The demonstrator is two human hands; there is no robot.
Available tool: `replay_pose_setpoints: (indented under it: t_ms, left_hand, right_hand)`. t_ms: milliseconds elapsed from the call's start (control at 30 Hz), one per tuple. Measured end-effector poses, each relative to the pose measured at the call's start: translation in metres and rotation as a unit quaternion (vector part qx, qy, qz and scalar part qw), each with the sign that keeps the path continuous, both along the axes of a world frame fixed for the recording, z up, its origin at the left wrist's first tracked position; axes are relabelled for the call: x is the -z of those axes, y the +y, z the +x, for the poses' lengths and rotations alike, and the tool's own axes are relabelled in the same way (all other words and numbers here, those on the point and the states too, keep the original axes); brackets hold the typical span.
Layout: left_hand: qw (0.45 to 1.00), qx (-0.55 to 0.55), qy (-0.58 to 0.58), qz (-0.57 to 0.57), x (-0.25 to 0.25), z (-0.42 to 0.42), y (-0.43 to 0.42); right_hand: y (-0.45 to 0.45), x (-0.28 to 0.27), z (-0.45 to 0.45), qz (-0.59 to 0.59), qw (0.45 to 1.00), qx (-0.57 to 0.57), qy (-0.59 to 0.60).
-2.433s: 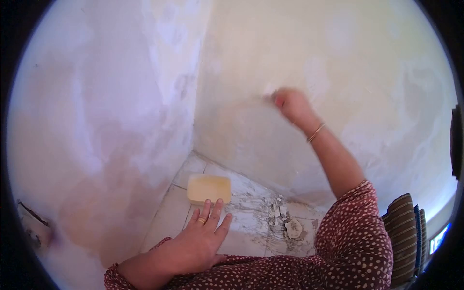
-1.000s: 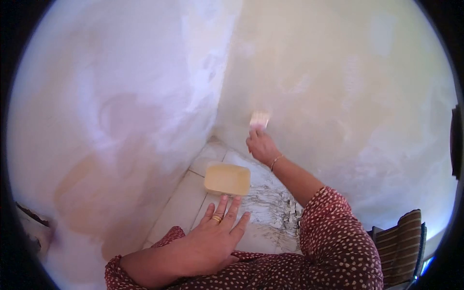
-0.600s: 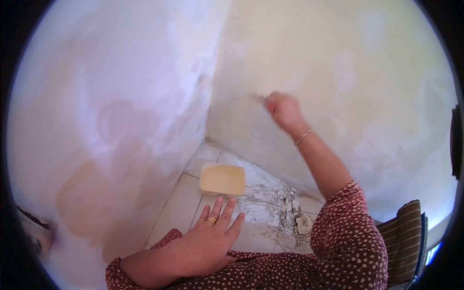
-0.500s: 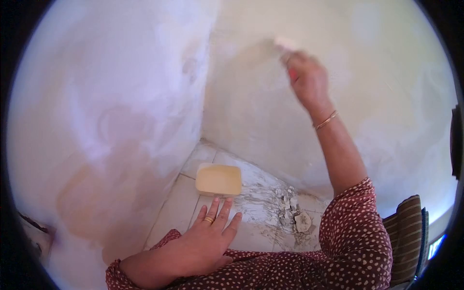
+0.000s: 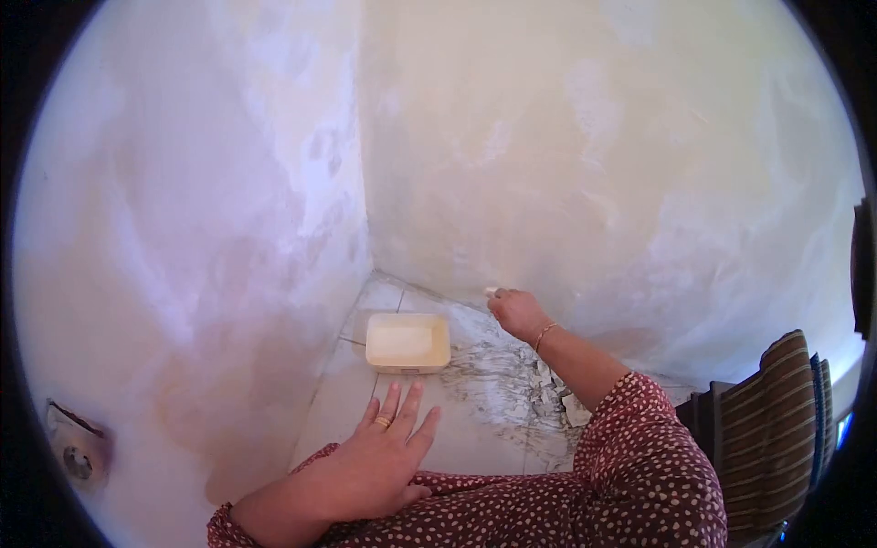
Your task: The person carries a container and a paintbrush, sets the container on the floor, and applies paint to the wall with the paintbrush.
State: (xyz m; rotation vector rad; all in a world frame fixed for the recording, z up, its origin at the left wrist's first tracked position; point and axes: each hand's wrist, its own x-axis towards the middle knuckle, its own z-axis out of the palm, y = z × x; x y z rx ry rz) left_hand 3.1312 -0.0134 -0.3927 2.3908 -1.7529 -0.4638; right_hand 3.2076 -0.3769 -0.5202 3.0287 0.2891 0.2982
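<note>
My right hand [image 5: 519, 313] is closed round a small paintbrush [image 5: 491, 291], low beside the right wall [image 5: 548, 210]. Only its pale tip shows past my fingers; the rest is hidden in my grip. My left hand [image 5: 382, 457] holds nothing, its fingers spread and stretched forward. Just beyond those fingertips, a rectangular cream plastic tub [image 5: 408, 369] sits on the tiled floor with whitish liquid inside. From this view I cannot tell whether the fingertips touch it.
Flakes of peeled paint or plaster [image 5: 550, 393] lie on the smeared floor tiles [image 5: 438, 443]. The left wall [image 5: 210, 164] is patchy and meets the right one in a corner. A striped cushioned chair [image 5: 767, 429] stands at right, and a wall box [image 5: 80, 447] shows at lower left.
My right hand has come down from high on the right wall to near the floor, still holding the paintbrush. The left hand stays spread near the tub. The view has shifted slightly.
</note>
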Motion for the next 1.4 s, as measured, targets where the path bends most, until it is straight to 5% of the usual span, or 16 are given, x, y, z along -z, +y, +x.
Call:
replay_pose_setpoints:
  t_ms: [133, 300, 433, 533, 633, 767, 800, 900, 1000, 1167, 1300, 1400]
  left_hand:
    - [1.0, -0.013, 0.002, 0.018, 0.004, -0.003, -0.001]
    - [0.999, -0.012, -0.011, 0.036, 0.018, -0.004, -0.001]
    - [0.998, -0.039, -0.007, 0.055, 0.03, -0.007, -0.004]
    - [0.995, -0.056, -0.001, 0.081, 0.029, -0.009, -0.008]
    - [0.993, -0.067, -0.015, 0.101, 0.022, -0.014, -0.013]
    - [0.987, -0.077, -0.037, 0.133, 0.024, -0.015, -0.017]
    - [0.986, -0.083, -0.032, 0.142, 0.025, -0.014, -0.017]
    - [0.982, -0.096, -0.026, 0.158, 0.033, -0.01, -0.014]
    - [0.979, -0.114, -0.025, 0.169, 0.036, -0.011, -0.015]
    - [0.981, -0.112, -0.005, 0.161, 0.048, -0.004, -0.016]
    - [0.979, -0.131, -0.002, 0.159, 0.06, 0.0, -0.018]
    - [0.975, -0.141, -0.007, 0.171, 0.065, 0.004, -0.02]
  right_hand:
    - [-0.027, -0.032, -0.011, 0.045, 0.995, 0.052, -0.074]
    - [-0.034, -0.193, -0.064, 0.007, 0.969, 0.013, -0.249]
    - [-0.024, -0.31, -0.112, -0.048, 0.858, -0.022, -0.51]
    - [-0.049, -0.348, -0.116, -0.075, 0.793, -0.031, -0.603]
    - [-0.09, -0.319, -0.116, -0.071, 0.805, 0.0, -0.589]
    - [-0.111, -0.181, -0.112, -0.096, 0.883, -0.024, -0.458]
    - [-0.103, -0.142, -0.124, -0.04, 0.946, 0.031, -0.321]
    - [-0.087, -0.057, -0.15, 0.041, 0.994, 0.072, -0.074]
    - [-0.111, -0.015, -0.162, 0.249, 0.953, 0.127, -0.116]
    - [-0.133, -0.111, -0.187, 0.356, 0.853, 0.238, -0.3]
    - [-0.124, -0.205, -0.222, 0.212, 0.783, 0.118, -0.573]
    - [-0.11, -0.246, -0.249, 0.098, 0.782, 0.083, -0.61]
